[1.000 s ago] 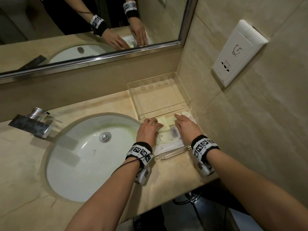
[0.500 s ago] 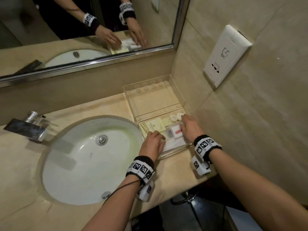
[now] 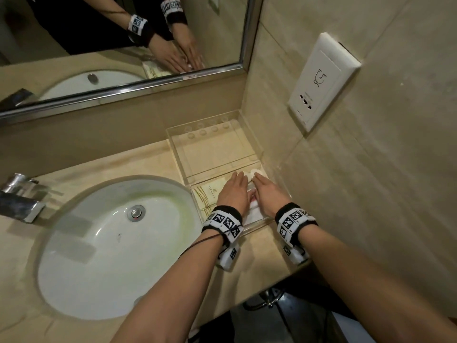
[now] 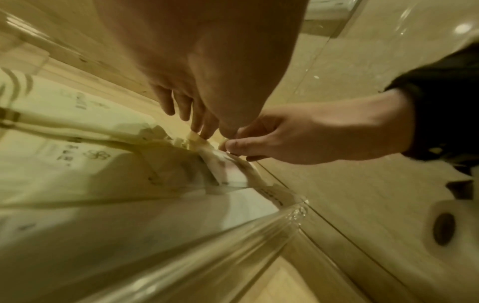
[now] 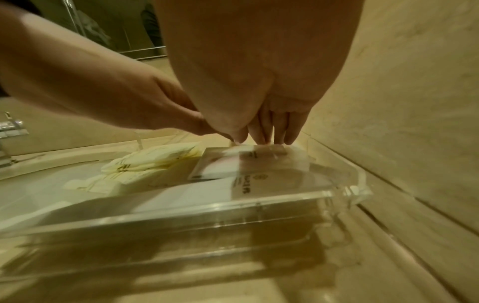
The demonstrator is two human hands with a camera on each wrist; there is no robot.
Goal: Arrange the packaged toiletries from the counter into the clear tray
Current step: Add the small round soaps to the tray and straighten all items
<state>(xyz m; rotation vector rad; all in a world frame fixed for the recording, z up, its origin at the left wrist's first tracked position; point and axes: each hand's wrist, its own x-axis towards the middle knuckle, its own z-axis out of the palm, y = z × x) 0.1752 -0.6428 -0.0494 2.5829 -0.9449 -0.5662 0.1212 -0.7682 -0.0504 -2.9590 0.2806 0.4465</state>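
Note:
The clear tray [image 3: 178, 144] stands in the counter's back right corner, its far compartment bare. The near compartment holds cream packets [image 3: 207, 194] on the left, and a clear packet with a pink item [image 5: 233, 166] lies on a white packet [image 3: 254, 214]. Small white round pieces [image 3: 254, 173] lie by the divider. My left hand [image 3: 233, 191] and right hand [image 3: 268, 194] lie side by side over these packets, fingers straight. The right fingertips [image 5: 269, 139] touch the clear packet's far edge. The left fingertips [image 4: 197, 125] touch a small cream packet beside it.
A white sink basin [image 3: 99, 243] fills the counter to the left, with a chrome faucet [image 3: 19, 199] at its far left. Behind runs the mirror [image 3: 123, 45]. The tiled wall close on the right carries a socket plate [image 3: 321, 80]. A toilet roll [image 4: 440, 225] hangs below.
My left hand has left the near end of the cream packets and slid forward and right, beside the right hand. Both hands now reach farther toward the divider.

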